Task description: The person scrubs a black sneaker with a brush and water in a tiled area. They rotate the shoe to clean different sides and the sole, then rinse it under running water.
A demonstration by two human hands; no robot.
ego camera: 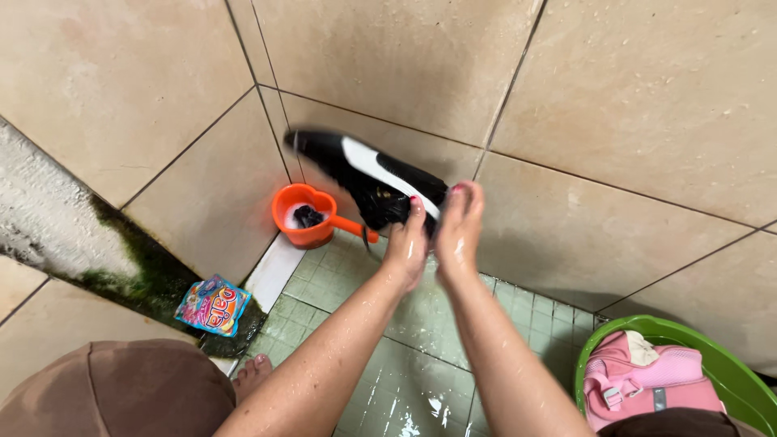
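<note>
A black shoe [356, 171] with a white stripe is held up in front of the tiled wall, blurred by motion. My left hand [407, 243] grips its heel end from the left. My right hand [459, 231] clasps the same end from the right. Both hands and forearms are wet.
An orange heart-shaped dipper [303, 214] with foam and something dark inside sits on the floor by the wall. A colourful sachet [214, 305] lies on the mossy ledge at left. A green basin [745, 384] holding a pink bag [647, 380] stands at lower right. The green floor tiles [405, 364] are wet.
</note>
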